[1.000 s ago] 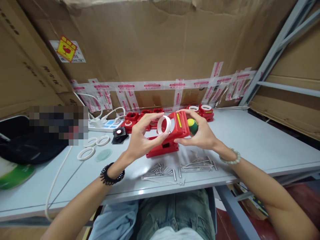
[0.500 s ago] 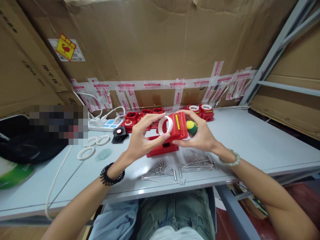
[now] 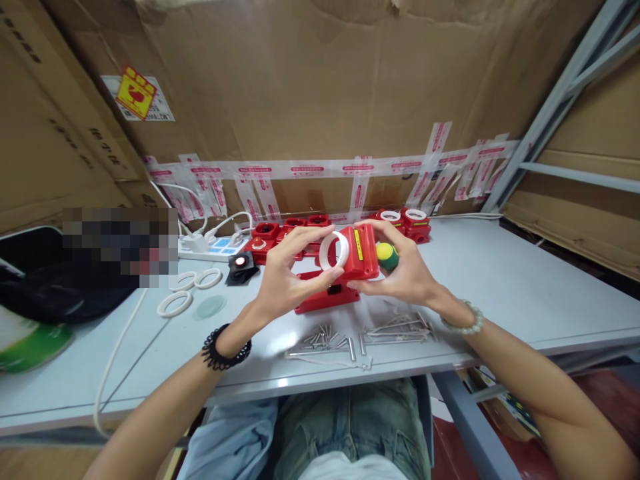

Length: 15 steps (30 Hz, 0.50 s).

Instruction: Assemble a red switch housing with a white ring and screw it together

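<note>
My left hand (image 3: pixel 286 272) pinches a white ring (image 3: pixel 327 252) between thumb and fingers, at the round end of a red housing (image 3: pixel 367 265) with a yellow label. On the other side, my right hand (image 3: pixel 403 268) grips that housing, which is held tilted above the table. A green and yellow rounded handle (image 3: pixel 387 256) shows in the right palm; the rest of it is hidden. Below the raised housing lies another red part (image 3: pixel 327 299), partly covered. Whether the ring is seated in the housing cannot be told.
Loose screws (image 3: pixel 323 337) and metal hex keys (image 3: pixel 395 331) lie near the front edge. Left are white rings (image 3: pixel 175 304), clear discs (image 3: pixel 210 307) and a black part (image 3: pixel 241 267). Red housings (image 3: pixel 416 227) and a power strip (image 3: pixel 215 249) stand at the back before a cardboard box (image 3: pixel 320 87).
The whole view has shifted slightly. Both hands keep the same hold on the white ring and the red housing.
</note>
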Available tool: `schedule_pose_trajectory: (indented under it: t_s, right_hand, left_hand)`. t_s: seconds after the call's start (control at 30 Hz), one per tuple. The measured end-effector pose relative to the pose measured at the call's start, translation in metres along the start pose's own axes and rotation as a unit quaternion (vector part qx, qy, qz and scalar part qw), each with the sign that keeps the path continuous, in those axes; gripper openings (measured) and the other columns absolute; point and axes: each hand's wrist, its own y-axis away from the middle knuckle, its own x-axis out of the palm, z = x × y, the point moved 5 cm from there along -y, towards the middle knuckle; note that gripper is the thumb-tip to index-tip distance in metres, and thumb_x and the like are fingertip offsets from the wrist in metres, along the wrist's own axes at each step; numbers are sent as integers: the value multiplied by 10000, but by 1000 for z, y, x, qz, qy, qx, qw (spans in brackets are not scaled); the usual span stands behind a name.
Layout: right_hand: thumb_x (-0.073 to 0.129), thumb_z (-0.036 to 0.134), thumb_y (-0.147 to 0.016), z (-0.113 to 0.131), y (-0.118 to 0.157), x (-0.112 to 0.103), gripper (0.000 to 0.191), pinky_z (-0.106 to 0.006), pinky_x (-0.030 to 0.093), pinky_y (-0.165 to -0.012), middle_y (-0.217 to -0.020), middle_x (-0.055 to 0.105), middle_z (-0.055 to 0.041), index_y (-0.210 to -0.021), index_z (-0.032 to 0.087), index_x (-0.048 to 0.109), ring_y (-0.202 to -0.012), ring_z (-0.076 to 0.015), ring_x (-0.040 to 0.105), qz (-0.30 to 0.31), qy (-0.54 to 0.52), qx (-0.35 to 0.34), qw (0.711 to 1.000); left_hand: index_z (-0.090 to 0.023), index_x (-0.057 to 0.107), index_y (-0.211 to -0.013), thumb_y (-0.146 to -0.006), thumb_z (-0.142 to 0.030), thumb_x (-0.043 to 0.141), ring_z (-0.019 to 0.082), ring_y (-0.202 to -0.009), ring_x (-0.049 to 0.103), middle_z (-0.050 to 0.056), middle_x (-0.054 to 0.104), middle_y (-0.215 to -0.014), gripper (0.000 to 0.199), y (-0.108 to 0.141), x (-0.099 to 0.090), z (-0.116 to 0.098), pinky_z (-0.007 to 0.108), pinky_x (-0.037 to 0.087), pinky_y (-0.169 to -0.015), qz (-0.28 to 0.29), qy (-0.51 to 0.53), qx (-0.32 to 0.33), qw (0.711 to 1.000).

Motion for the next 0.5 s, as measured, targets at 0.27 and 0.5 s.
schedule_pose_trajectory:
  t_s: [0.27, 0.5]
  right_hand:
    - [855, 406, -576, 0, 1, 0, 766, -451, 517, -982, -1228, 644, -86, -1240, 229, 517, -1086, -265, 643, -17, 35, -30, 999]
    - [857, 343, -583, 6, 3, 0, 762, -407, 544, -912, -1234, 639, -92, -1251, 230, 509, -1057, -250, 645, -33, 84, -82, 993]
  left_hand:
    - [-247, 640, -1215, -750, -304, 785, 226, -1033, 617, 92, 662, -1154, 491, 0, 0, 0, 374, 528, -880, -5, -3, -9, 1000]
    - [-225, 646, -1179, -734, -328, 800, 222, -1002, 632, 90, 658, -1140, 482, 2, 0, 5, 357, 543, -852, -6, 4, -36, 999]
